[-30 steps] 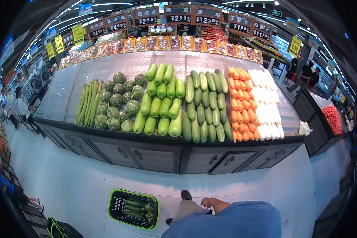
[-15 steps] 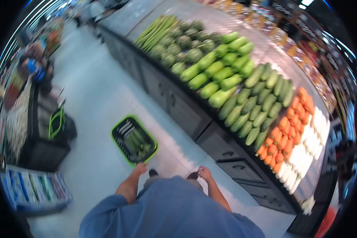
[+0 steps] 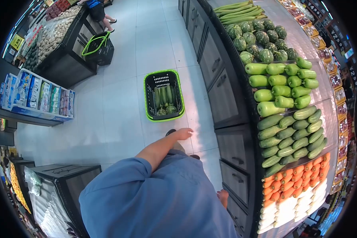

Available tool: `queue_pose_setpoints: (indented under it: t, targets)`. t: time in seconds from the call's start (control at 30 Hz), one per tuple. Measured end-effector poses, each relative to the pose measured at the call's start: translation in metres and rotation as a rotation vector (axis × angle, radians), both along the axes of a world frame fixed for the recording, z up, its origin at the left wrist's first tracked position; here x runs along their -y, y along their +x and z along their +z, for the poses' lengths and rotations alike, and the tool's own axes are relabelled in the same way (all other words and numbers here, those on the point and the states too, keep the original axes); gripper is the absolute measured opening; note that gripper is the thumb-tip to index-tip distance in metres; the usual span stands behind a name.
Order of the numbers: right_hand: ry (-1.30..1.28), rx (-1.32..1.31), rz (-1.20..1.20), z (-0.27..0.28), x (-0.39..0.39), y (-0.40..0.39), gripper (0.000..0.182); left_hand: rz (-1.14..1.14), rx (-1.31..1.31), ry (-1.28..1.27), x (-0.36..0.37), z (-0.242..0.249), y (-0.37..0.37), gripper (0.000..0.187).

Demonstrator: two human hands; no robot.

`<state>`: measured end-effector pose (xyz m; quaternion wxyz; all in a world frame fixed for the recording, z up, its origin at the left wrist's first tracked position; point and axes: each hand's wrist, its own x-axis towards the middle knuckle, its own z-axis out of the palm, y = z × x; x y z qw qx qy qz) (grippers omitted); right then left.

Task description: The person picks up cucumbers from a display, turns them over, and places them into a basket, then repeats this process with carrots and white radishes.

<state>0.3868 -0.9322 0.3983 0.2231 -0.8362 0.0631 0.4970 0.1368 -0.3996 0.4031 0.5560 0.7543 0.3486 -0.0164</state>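
Observation:
My left hand (image 3: 183, 133) reaches across in front of my body, its fingers loosely stretched with nothing in them. Just beyond it, apart from it, a black shopping basket (image 3: 148, 104) with a bright green rim stands on the floor. Inside lie several long green cucumber-like vegetables (image 3: 164, 95) and several small round striped squashes (image 3: 170, 109). My right hand (image 3: 223, 197) hangs low by my side, near the drawers of the produce counter (image 3: 234, 160). It is partly hidden by my shirt; its visible fingers look loose and hold nothing I can see.
On the counter lie green stalks (image 3: 240, 14), striped squashes (image 3: 261, 37), light green gourds (image 3: 279, 80), cucumbers (image 3: 293, 133), carrots (image 3: 297, 176) and white roots (image 3: 289, 206). Leftward are another green-handled basket (image 3: 103, 51), a person's leg (image 3: 107, 23), a packet display (image 3: 41, 97) and a dark cabinet (image 3: 77, 182).
The view has swung round and sharpened. My left hand has moved right and no longer overlaps the basket's rim. My right hand has dropped back beside my body.

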Motion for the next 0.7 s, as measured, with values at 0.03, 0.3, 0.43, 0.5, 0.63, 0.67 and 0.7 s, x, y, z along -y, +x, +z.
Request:
queue_pose_setpoints:
  t: [0.03,0.3,0.43,0.5,0.63,0.67,0.7]
  targets:
    - [0.038,0.071,-0.443,0.011,-0.011,-0.007,0.031,0.161,-0.215,-0.058,-0.006,-0.035,-0.031,0.037]
    - [0.136,0.026,0.012,0.02,-0.142,-0.068,0.039,0.335,-0.635,-0.248,-0.037,-0.044,-0.235,0.034]
    - [0.213,-0.095,0.171,0.036,-0.242,-0.106,0.046,0.391,-0.615,-0.33,-0.03,-0.09,-0.286,0.036]
    - [0.252,-0.077,0.259,0.046,-0.286,-0.117,0.046,0.343,-0.694,-0.345,-0.036,-0.101,-0.293,0.037]
    - [0.301,-0.054,0.325,0.051,-0.349,-0.122,0.048,0.16,-0.475,-0.162,-0.059,-0.092,-0.261,0.039]
    - [0.313,-0.044,0.342,0.053,-0.36,-0.122,0.048,0.152,-0.381,-0.093,-0.067,-0.091,-0.252,0.038]
    - [0.329,-0.015,0.343,0.056,-0.369,-0.119,0.048,0.124,-0.271,-0.018,-0.083,-0.091,-0.232,0.038]
